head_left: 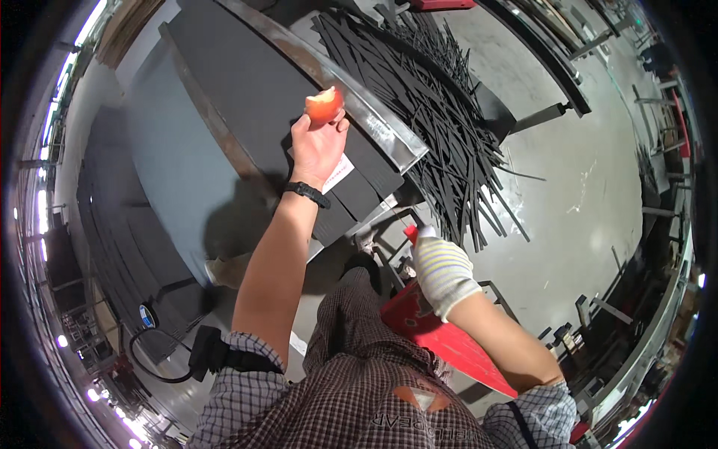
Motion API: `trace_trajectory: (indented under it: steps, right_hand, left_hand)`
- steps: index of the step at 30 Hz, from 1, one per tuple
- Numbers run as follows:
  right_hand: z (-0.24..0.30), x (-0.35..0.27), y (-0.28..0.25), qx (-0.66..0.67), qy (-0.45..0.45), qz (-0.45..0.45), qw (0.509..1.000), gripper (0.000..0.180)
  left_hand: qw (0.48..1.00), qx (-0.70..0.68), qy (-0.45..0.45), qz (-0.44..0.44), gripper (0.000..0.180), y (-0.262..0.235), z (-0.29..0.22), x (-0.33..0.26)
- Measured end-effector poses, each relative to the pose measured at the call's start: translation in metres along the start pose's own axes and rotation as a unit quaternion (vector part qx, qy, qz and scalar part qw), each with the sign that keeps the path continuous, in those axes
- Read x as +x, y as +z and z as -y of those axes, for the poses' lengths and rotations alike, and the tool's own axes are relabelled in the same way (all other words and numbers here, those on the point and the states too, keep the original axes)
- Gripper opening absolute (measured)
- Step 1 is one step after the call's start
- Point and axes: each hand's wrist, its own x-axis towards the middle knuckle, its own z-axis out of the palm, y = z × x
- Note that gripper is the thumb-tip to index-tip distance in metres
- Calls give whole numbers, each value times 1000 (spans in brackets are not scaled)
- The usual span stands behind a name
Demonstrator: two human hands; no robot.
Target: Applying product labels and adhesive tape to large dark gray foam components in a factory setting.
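Note:
A bitten red apple point(324, 107), pale flesh showing at its top, is gripped in the fingers of my left hand point(321, 146). This hand is bare and palm up, with a black band point(307, 194) round its wrist. It is over stacked dark grey sheets point(258, 93), beside a white paper label point(339, 173). My right hand point(441, 269) wears a striped knitted glove and is closed. A small red piece point(411, 234) shows at its fingertips, but what the hand grips is hidden. Below the glove is a scratched red panel point(449, 340).
A metal beam point(374, 127) runs along the sheets' right side. Beyond it lies a tangled heap of thin black strips point(441, 112) on the grey floor point(583, 179). Black framework point(542, 120) stands at the upper right. A wide grey-blue sheet point(168, 142) lies at the left.

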Motion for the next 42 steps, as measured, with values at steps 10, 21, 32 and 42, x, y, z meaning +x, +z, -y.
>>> trace_trajectory:
  steps: [10, 21, 32, 42]
  right_hand:
    - [-18, 21, 26, 42, -26, -33, 998, 21]
    - [-31, 51, 59, 112, -54, -66, 990, 21]
    - [-35, 79, 81, 163, -94, -140, 972, 20]
    - [-49, 60, 80, 112, -80, -88, 987, 24]
  left_hand:
    - [999, -19, -20, 33, 65, 0, 0, 3]
    - [1000, -18, -18, 3, 67, -2, 1, 2]
    - [1000, 13, -20, 7, 67, 6, 5, -1]
    - [1000, 14, -25, 5, 67, 5, 1, -2]
